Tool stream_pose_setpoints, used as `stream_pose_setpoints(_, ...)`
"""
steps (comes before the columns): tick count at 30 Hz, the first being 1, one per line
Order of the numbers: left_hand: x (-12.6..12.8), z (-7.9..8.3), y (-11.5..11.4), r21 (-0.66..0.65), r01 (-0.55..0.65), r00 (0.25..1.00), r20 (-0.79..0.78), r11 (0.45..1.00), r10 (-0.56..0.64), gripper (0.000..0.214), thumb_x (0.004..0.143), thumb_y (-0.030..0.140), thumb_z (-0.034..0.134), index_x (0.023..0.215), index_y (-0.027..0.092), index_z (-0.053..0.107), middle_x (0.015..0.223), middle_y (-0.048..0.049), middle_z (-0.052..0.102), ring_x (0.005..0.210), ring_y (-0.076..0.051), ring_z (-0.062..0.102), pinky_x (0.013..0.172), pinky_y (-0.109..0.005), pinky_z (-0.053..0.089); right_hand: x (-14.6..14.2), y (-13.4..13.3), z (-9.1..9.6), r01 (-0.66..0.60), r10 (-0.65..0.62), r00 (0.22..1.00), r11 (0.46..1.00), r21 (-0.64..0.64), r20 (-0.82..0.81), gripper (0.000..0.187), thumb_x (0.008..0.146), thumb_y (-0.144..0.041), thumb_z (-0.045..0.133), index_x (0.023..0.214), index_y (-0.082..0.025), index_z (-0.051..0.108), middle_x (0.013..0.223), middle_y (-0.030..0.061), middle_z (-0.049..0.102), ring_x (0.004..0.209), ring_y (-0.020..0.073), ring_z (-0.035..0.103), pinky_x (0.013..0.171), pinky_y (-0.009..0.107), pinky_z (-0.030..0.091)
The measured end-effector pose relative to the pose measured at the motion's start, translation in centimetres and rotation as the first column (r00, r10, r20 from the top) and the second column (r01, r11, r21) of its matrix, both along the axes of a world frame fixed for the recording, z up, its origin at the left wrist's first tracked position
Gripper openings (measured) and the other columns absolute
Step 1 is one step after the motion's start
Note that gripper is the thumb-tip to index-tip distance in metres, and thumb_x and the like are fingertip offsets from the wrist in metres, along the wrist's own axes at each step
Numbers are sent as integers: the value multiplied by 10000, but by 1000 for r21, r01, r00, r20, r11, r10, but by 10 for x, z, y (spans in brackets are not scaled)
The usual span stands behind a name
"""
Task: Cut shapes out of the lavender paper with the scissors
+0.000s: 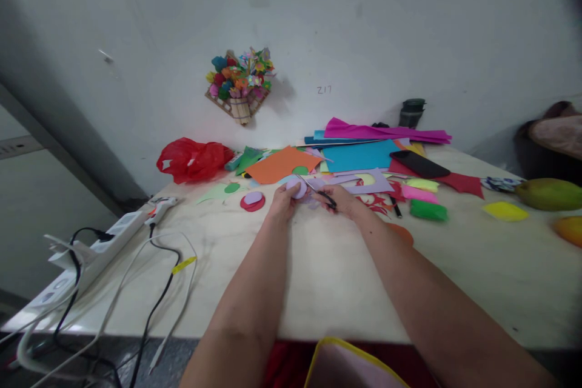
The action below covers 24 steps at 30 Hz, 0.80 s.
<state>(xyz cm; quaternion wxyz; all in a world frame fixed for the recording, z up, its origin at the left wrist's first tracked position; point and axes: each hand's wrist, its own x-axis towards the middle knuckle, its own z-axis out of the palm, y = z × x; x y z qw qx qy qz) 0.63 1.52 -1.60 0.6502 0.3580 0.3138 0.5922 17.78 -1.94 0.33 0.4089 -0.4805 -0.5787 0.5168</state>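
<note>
My left hand [282, 200] pinches a small round piece of lilac paper [298, 188] above the table. My right hand [342, 201] is closed on the black handles of a pair of scissors [317, 190], whose blades point up and left into the lilac piece. Both hands are held close together over the pale table [318, 273]. Just left of them lies a lilac disc on a red disc [253, 200].
Coloured paper sheets [364, 154] and scraps are heaped at the back, with a black phone [419, 164] on them. A red plastic bag [193, 159] lies left. A power strip [97, 245] and cables run along the left edge. Mangoes [550, 194] sit at the right.
</note>
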Motion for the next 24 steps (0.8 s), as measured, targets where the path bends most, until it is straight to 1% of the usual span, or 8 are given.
stream_pose_setpoints(4, 0, 2, -1, -20, -12, 1000, -14, 1000, 12, 147, 757, 78, 768, 879, 88, 686, 850, -127, 769, 818, -253, 768, 803, -390, 647, -1, -3, 4, 12, -12, 1000, 1000, 15, 20, 359, 688, -413, 799, 615, -195, 523, 422, -59, 483, 343, 56, 367, 327, 181, 263)
stream_pose_setpoints(8, 1, 3, -2, -22, -22, 1000, -4, 1000, 22, 159, 746, 81, 775, 876, 89, 683, 837, -122, 767, 812, -256, 769, 779, -380, 649, -2, -3, 5, 12, -12, 1000, 1000, 16, 24, 352, 702, -418, 796, 617, -195, 537, 424, -59, 473, 349, 61, 369, 332, 187, 265)
stream_pose_setpoints(12, 2, 4, -3, -25, -17, 1000, 21, 1000, 18, 144, 750, 64, 757, 875, 74, 688, 821, -133, 760, 817, -261, 769, 787, -364, 645, -2, -3, 6, 3, -3, 1000, 1000, 27, 19, 349, 707, -403, 800, 608, -195, 539, 421, -60, 465, 345, 63, 367, 331, 194, 266)
stream_pose_setpoints(14, 1, 5, -3, -37, -12, 999, 36, 999, 13, 140, 758, 63, 738, 888, 73, 689, 845, -139, 763, 845, -271, 769, 809, -383, 646, -2, -3, 6, 9, -9, 1000, 1000, 28, 20, 349, 699, -397, 814, 612, -193, 545, 412, -64, 458, 344, 64, 366, 328, 194, 270)
stream_pose_setpoints(17, 0, 8, -3, -67, -6, 997, 74, 998, 11, 190, 772, 70, 700, 962, 69, 688, 954, -165, 770, 929, -294, 764, 845, -411, 644, -2, -3, 7, 37, -38, 999, 999, 21, 21, 344, 694, -396, 835, 635, -187, 568, 411, -66, 469, 348, 66, 374, 331, 191, 289)
stream_pose_setpoints(21, -1, 13, -4, -145, 16, 991, 135, 989, 4, 326, 826, 90, 574, 1140, 50, 653, 1081, -195, 760, 1000, -295, 759, 828, -374, 646, 0, -2, 5, 82, -82, 996, 996, 16, -25, 337, 700, -409, 834, 660, -182, 589, 426, -56, 501, 353, 68, 395, 339, 190, 314)
stream_pose_setpoints(24, -2, 17, -6, -169, 36, 987, 160, 985, -8, 421, 843, 111, 518, 1244, 25, 612, 1114, -225, 749, 1018, -298, 758, 817, -365, 647, 2, -1, 3, 116, -114, 990, 993, 8, -88, 316, 711, -412, 811, 676, -182, 596, 435, -52, 514, 357, 69, 405, 347, 189, 332)
